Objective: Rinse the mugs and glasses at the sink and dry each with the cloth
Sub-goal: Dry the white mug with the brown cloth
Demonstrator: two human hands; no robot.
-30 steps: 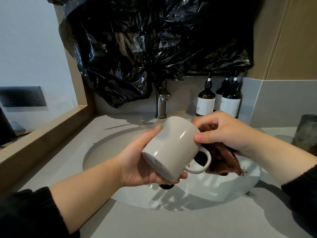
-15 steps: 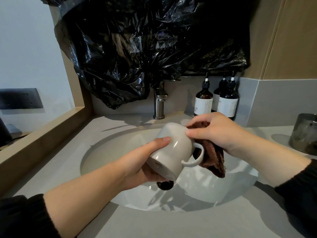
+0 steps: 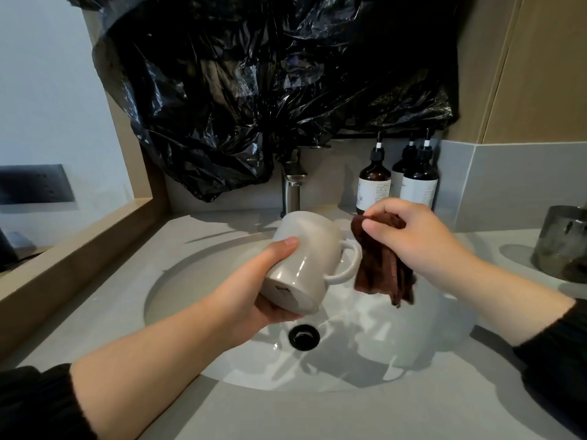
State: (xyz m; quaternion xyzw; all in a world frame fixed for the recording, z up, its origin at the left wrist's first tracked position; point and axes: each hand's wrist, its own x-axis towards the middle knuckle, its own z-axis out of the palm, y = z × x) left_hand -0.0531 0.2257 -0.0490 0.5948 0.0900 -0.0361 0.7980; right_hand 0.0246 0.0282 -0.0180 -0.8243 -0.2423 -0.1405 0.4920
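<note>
Mug [image 3: 309, 260] lies tilted in the left hand [image 3: 254, 293], fingers wrapped round it; right hand [image 3: 422, 239] pinches the cloth [image 3: 381, 268] just beside its handle.

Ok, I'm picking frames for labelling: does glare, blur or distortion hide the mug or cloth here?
Head view: no; mug sharp, with a soft sheen along its side; cloth dark, its folds readable, lower fringe slightly soft. Head view: the wide-angle lens slants the wall panels; shadows and bright patches mottle the sink.
</note>
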